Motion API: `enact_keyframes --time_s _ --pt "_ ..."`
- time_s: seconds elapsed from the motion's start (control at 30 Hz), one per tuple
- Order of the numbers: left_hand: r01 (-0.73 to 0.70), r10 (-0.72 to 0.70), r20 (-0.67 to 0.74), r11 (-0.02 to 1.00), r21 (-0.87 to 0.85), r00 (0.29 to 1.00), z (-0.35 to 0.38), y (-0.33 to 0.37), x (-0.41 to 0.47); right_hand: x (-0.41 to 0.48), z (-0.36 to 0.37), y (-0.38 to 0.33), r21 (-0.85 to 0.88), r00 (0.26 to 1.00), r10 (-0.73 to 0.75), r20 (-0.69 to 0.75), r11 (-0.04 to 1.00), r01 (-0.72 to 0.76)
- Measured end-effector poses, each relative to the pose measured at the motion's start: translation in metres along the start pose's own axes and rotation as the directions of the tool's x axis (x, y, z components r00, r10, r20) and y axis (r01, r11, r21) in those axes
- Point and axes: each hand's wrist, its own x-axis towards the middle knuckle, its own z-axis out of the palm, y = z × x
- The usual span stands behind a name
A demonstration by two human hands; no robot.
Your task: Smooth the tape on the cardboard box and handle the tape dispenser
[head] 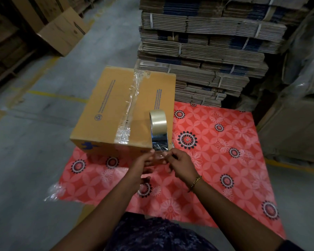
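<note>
On the red floral mat (pixel 216 160), our left hand (pixel 143 164) and right hand (pixel 179 164) pinch the clear strip (pixel 159 148) drawn from the tape roll (pixel 158 119) standing on the sealed cardboard box (pixel 112 109).

Both hands, left hand (pixel 142 163) and right hand (pixel 179 163), pinch tape (pixel 159 142) beside cardboard box (pixel 116 109)
</note>
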Motion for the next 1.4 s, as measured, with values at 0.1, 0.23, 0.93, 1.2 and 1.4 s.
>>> enact_keyframes --time_s 0.1,0.23,0.93,1.2,1.4 --pt "-0.026 0.028 0.047 0.999 -0.046 0.999 0.005 -0.004 -0.002 -0.005 -0.003 -0.007 0.142 0.996 0.069 0.050 0.987 -0.075" --pt "-0.196 0.198 0.027 0.978 -0.072 0.980 0.011 -0.011 -0.005 -0.008 -0.001 -0.009 0.176 0.988 0.123 0.095 0.975 -0.139" --pt "-0.375 0.371 -0.073 0.926 -0.042 0.926 0.019 -0.013 -0.004 -0.001 -0.005 -0.017 0.166 0.951 0.165 0.262 0.963 -0.213" --pt "-0.401 0.403 -0.033 0.915 0.048 0.915 0.016 -0.023 0.004 0.002 -0.015 -0.008 0.023 0.963 0.109 0.247 0.993 -0.118" --pt "-0.454 0.464 -0.024 0.875 0.168 0.885 0.006 -0.025 0.020 0.006 -0.006 0.003 0.166 0.991 0.122 0.060 0.977 -0.131"
